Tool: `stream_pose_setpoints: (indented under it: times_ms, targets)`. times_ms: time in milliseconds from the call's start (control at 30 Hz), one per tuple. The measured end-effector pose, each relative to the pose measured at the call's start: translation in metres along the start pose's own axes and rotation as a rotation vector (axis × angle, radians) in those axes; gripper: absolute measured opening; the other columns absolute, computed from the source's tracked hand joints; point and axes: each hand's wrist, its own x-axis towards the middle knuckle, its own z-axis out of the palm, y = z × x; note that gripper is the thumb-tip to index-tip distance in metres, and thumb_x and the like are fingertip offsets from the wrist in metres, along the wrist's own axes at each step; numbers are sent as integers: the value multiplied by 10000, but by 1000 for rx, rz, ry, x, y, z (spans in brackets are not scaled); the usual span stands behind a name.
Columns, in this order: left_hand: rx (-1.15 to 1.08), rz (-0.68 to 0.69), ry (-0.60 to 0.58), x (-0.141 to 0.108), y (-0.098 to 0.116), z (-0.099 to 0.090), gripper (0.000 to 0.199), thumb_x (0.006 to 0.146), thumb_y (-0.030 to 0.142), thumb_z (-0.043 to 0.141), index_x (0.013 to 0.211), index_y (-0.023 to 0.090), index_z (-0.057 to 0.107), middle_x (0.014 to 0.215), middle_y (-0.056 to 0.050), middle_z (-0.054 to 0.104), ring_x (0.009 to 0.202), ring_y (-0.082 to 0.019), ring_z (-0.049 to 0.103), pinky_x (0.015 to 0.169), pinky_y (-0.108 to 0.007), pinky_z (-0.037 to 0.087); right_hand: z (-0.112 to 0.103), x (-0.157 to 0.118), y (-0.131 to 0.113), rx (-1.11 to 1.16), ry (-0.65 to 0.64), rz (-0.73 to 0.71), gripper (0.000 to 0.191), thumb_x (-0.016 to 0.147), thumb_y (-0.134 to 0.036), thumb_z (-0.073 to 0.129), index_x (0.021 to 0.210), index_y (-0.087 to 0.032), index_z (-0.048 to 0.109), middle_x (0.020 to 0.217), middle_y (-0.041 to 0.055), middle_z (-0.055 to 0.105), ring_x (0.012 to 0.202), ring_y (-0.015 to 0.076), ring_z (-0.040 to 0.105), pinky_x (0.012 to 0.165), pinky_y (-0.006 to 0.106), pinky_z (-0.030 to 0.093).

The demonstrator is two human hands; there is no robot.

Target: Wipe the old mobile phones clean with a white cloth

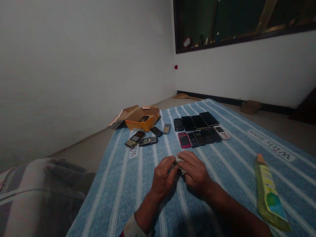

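Note:
Over the near middle of the striped blue cloth (128,200), my left hand (164,174) and my right hand (196,169) meet. The fingers of my left hand pinch a small dark item, mostly hidden. My right hand's fingers are closed on a crumpled whitish cloth (179,159) pressed against that item. Beyond my hands lie two rows of phones, among them a pink phone (184,140), a white phone (222,132) and a large black phone (209,118). More phones lie loose at the left, including a silver phone (167,128) and a dark keypad phone (148,141).
An open orange box (140,126) with a phone inside stands at the back left. A yellow-green bottle (270,194) lies at the right. Grey-white fabric (37,197) is at the lower left. A wall and a dark-framed window (237,34) are behind.

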Motion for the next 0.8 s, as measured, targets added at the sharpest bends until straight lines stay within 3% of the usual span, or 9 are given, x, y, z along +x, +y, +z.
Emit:
stream_pose_setpoints:
  times_ms: [167,367,600,800]
  targets:
    - [19,36,8,1,2,0,158,931,198,471,970,176,622,885,-67,687,826,-172,654,745,-287,540,-2,-2,3,-38,37,54,324,823,-2,385,901,-172,649,956,119,657,966,238,608,865,429,541]
    - [28,46,-22,-1,3,0,185,919,191,448,983,165,619,903,-79,686,865,-193,662,763,-312,556,1,3,-12,-35,-14,-72,307,838,5,367,845,-161,626,969,136,662,961,233,604,887,418,533]
    - [52,82,-22,2,7,0,163,934,185,459,955,173,620,874,-67,691,824,-180,657,761,-308,552,-6,0,8,-104,16,62,287,831,-28,382,819,-180,624,883,112,628,880,232,585,771,398,541]
    - [47,68,-26,-1,4,0,173,922,169,460,1002,164,614,924,-82,690,876,-188,663,781,-313,558,-1,1,-6,-32,3,-9,332,846,-14,346,843,-173,637,932,118,648,937,228,589,860,419,524]
